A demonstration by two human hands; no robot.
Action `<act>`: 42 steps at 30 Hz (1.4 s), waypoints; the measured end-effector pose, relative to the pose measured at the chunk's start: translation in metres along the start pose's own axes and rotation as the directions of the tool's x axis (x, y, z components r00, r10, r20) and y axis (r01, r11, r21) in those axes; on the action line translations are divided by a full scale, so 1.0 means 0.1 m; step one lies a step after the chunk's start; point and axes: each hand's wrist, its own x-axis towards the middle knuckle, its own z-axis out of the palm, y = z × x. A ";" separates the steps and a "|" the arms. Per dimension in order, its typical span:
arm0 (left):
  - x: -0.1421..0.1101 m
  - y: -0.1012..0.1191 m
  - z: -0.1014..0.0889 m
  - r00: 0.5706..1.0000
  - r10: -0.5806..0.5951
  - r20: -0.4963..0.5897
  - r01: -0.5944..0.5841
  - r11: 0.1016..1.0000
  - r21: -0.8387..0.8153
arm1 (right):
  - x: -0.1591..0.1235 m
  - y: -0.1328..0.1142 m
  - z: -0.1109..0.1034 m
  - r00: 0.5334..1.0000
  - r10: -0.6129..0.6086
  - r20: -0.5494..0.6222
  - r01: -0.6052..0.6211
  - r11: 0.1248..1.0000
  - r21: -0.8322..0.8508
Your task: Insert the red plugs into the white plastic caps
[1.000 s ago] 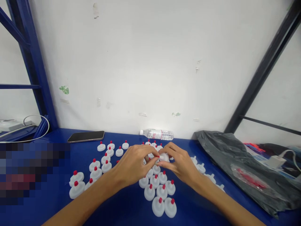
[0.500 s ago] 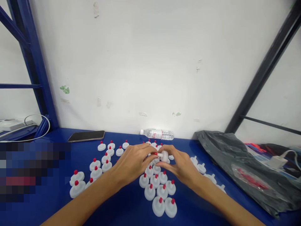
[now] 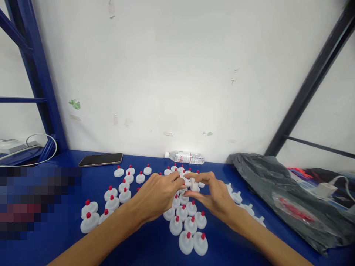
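Note:
My right hand (image 3: 215, 194) pinches a white plastic nozzle cap (image 3: 194, 185) by its round base, thumb below and fingers above. The cap lies on its side, its narrow spout towards the left. At that spout end the fingers of my left hand (image 3: 163, 190) are closed round the small red tip, which they mostly hide. Below and behind the hands stand several white nozzle caps with red tips (image 3: 190, 224) on the blue table. Another group of red-tipped caps (image 3: 112, 203) stands to the left. Beyond my right hand are white caps without red tips (image 3: 247, 209).
A clear plastic bottle (image 3: 187, 157) lies along the wall, and a phone (image 3: 101, 159) rests at the back left. On the right, a grey plastic bag (image 3: 266, 184) carries a clear packet of red pieces (image 3: 296, 210). Blue frame posts (image 3: 46, 74) rise at the left.
The held cap has turned slightly between my fingers. My left fingers have curled in more over the red tip, which showed more clearly before. The standing caps keep their places.

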 end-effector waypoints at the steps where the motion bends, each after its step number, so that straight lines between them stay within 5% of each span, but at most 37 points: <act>1: -0.01 0.00 0.01 1.000 0.000 -0.005 0.000 1.000 -0.019 | -0.01 0.01 0.00 1.000 -0.020 -0.005 0.020 1.000 -0.020; 10: -0.02 0.02 0.03 1.000 -0.017 0.021 0.020 0.990 -0.141 | 0.02 -0.02 -0.02 0.968 -0.251 -0.005 0.247 0.954 -0.170; 17: -0.01 0.05 -0.01 0.999 -0.040 -0.036 0.030 0.968 -0.250 | 0.06 -0.09 -0.05 0.949 -0.314 -0.002 0.308 0.931 -0.195; 22: 0.05 0.03 -0.09 0.998 -0.047 0.031 0.051 0.988 -0.146 | 0.09 -0.05 -0.06 0.985 -0.162 0.062 0.169 0.975 -0.142; 26: 0.09 -0.07 -0.20 0.995 -0.078 0.058 0.081 0.996 -0.048 | 0.15 0.04 -0.12 0.999 0.044 -0.011 -0.046 0.987 -0.157; 31: 0.09 -0.26 -0.26 0.957 -0.265 0.114 0.261 0.964 0.054 | 0.19 0.30 -0.24 0.944 0.319 -0.079 -0.328 0.898 -0.292; 42: 0.06 -0.47 -0.25 0.879 -0.467 0.100 0.461 0.884 0.075 | 0.15 0.71 -0.31 0.850 0.527 0.015 -0.475 0.778 -0.411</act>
